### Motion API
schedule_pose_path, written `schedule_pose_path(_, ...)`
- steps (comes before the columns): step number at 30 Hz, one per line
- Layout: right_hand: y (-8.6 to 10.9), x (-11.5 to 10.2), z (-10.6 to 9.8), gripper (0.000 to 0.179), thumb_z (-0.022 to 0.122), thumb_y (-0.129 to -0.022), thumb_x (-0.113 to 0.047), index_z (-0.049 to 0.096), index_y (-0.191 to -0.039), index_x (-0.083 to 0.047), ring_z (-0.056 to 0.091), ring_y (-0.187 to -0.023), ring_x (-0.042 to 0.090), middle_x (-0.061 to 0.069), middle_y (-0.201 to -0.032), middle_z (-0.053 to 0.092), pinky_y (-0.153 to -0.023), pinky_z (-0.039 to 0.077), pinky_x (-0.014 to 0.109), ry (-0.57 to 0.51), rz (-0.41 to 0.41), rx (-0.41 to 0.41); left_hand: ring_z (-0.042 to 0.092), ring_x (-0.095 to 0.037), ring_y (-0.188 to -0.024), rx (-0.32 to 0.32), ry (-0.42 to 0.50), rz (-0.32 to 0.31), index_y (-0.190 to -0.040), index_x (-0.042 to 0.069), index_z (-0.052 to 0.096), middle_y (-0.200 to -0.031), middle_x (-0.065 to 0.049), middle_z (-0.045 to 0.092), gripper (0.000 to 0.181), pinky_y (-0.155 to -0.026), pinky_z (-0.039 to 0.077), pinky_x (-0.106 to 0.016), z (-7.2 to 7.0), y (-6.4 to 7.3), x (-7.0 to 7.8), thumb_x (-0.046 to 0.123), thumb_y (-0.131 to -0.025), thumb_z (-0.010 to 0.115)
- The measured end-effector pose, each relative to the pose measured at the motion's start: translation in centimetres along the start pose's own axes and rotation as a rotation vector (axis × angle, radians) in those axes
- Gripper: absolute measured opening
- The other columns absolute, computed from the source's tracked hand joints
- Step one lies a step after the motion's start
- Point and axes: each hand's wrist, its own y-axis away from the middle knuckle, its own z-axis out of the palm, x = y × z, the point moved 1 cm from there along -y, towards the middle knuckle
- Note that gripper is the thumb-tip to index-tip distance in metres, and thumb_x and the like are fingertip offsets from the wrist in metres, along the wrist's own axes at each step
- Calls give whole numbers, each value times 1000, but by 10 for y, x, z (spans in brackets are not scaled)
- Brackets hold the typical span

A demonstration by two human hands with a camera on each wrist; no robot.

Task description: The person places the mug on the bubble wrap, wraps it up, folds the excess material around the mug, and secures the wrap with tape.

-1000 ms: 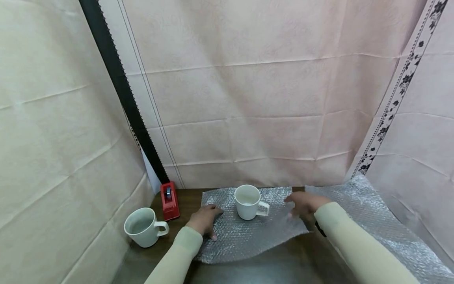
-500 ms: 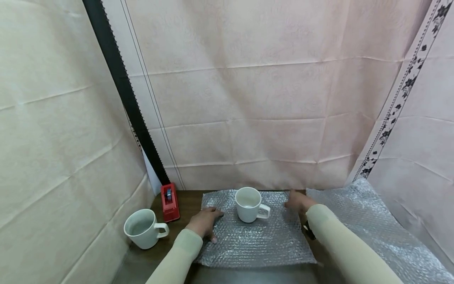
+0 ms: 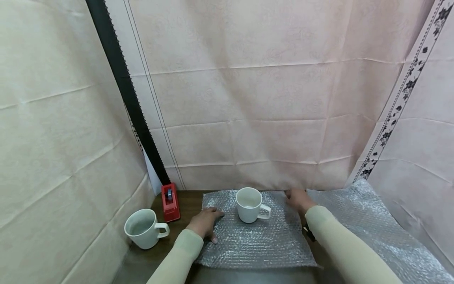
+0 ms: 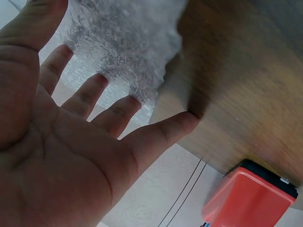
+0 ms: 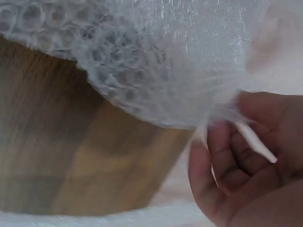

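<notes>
A white mug [image 3: 248, 205] stands upright on a sheet of bubble wrap [image 3: 259, 244], its handle pointing right. My left hand [image 3: 205, 224] rests on the sheet's left edge; in the left wrist view its fingers [image 4: 118, 116] are spread and fairly straight, their tips touching the wrap and the table. At the sheet's far right corner is my right hand [image 3: 299, 200]. The right wrist view shows that hand [image 5: 251, 146] pinching the bubble wrap's corner [image 5: 222, 111] between thumb and fingers, the edge lifted a little off the wood.
A second white mug [image 3: 144, 228] stands to the left, beside the cloth wall. Behind it is a red tape dispenser [image 3: 170, 202]. Another piece of bubble wrap [image 3: 376, 217] lies at the right. Cloth [image 3: 248, 98] hangs along the table's back edge.
My right hand has moved to the far right corner and taken hold of it. The sheet's near right part, raised before, now lies flatter. My left hand and the mugs have hardly moved.
</notes>
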Motion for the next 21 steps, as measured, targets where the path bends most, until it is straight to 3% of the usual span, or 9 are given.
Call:
schedule_pose_path(1, 1, -4, -1, 45, 66, -100, 0, 41, -67, -18, 36, -60, 15, -2, -66, 41, -59, 36, 37, -10, -20, 10, 47, -49, -164, 0, 3, 2, -158, 25, 67, -174, -17, 54, 101, -120, 50, -77, 0, 1, 0, 16, -68, 110)
schedule_pose_path(3, 3, -16, -6, 51, 64, -105, -5, 35, -67, -23, 31, -56, 13, -7, -62, 30, -58, 32, 34, 2, -65, 35, 48, -50, -163, 2, 7, 7, -158, 24, 67, -173, -17, 54, 100, -120, 50, -77, -1, 2, 1, 15, -68, 110)
schedule_pose_path(9, 7, -70, -23, 47, 62, -110, -15, 41, -68, -22, 35, -61, 14, -6, -65, 35, -62, 34, 32, 55, -95, -1, 48, -49, -163, 5, -10, 0, -159, 24, 67, -173, -16, 55, 101, -122, 51, -74, 0, 4, 3, 18, -68, 110)
schedule_pose_path(16, 3, -116, -19, 44, 61, -112, -14, 51, -70, -19, 40, -62, 13, -6, -65, 41, -61, 36, 29, 38, -73, -45, 48, -49, -164, 9, -2, 9, -159, 24, 67, -173, -16, 55, 100, -123, 50, -73, 0, 3, 4, 17, -68, 109)
schedule_pose_path(21, 3, -136, -13, 45, 60, -115, -16, 53, -70, -17, 43, -65, 14, -4, -68, 44, -66, 38, 30, 117, -98, -38, 49, -47, -163, 7, -16, 6, -158, 25, 68, -172, -15, 56, 100, -121, 51, -74, 2, 2, 2, 17, -67, 109)
